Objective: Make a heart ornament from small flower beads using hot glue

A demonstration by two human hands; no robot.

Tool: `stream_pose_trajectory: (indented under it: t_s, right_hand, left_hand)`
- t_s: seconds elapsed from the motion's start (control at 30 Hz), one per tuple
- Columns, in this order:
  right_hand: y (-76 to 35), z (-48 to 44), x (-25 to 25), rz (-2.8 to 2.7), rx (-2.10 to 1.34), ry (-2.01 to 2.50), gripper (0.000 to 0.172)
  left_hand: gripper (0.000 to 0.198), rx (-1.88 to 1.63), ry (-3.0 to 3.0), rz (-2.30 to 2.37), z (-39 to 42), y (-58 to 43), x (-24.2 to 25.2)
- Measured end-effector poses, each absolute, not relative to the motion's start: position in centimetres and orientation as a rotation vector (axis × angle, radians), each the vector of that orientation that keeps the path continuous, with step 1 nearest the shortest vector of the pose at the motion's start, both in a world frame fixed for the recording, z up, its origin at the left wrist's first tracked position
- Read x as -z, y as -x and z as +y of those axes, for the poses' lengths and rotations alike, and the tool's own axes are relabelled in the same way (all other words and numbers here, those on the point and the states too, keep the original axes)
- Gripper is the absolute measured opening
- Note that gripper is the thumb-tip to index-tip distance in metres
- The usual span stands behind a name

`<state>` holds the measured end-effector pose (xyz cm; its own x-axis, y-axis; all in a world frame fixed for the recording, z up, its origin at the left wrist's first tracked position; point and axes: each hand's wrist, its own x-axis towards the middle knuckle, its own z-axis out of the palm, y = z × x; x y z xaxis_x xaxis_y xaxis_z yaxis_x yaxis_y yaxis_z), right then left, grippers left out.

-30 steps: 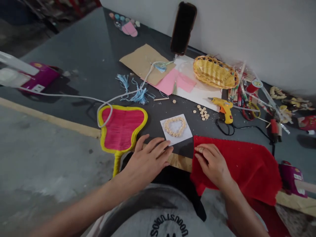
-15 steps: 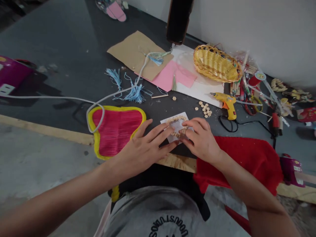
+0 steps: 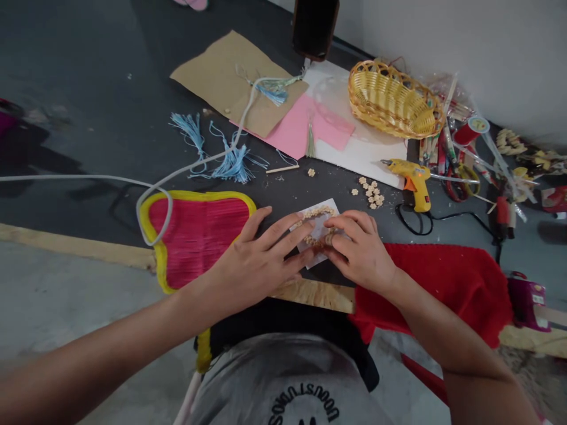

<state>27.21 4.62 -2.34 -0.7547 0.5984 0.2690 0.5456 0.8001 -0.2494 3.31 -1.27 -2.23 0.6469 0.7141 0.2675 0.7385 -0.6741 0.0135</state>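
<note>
right hand (image 3: 363, 251) has moved from red cloth (image 3: 447, 280) to largely formed bead ring (image 3: 325, 211), pinch unclear; left hand (image 3: 254, 262) spread; loose beads (image 3: 371, 193) remain apart.

Head view: left hand (image 3: 250, 260) is reaching over a white paper square (image 3: 319, 226) on the tabletop (image 3: 110, 118), its fingers spreading across the near left side of a ring of small flower-shaped beads (image 3: 322, 210). Right hand (image 3: 365, 254) is curling its fingers at the ring's right side. Loose beads (image 3: 376, 199) are lying beyond the right hand, near a yellow glue gun (image 3: 415, 180). Red cloth (image 3: 447, 283) is lying under the right forearm; a yellow-bordered pink panel (image 3: 199, 233) is sitting just beside the left hand
</note>
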Motion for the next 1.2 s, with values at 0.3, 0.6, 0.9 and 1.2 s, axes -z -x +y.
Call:
stream_pose_trajectory:
  t_s: [0.3,0.6,0.9,1.2]
  right_hand:
    - [-27.4,4.8,2.5,-2.648,-0.207,0.856,0.008]
    - [-27.5,5.0,2.7,-2.591,-0.25,0.826,0.009]
    - [-27.5,4.9,2.3,-2.548,-0.304,0.75,0.002]
    - [-30.5,6.8,0.9,-2.588,0.012,1.021,0.002]
  left_hand:
    - [0.031,0.388,2.764,-1.235,-1.1,-3.4,2.3]
    - [0.03,0.455,2.775,-1.239,-0.8,-3.5,2.4]
    - [0.031,0.437,2.775,-1.204,-0.6,-3.4,2.4]
    - [0.038,0.454,2.784,-1.193,-0.5,-3.3,2.6]
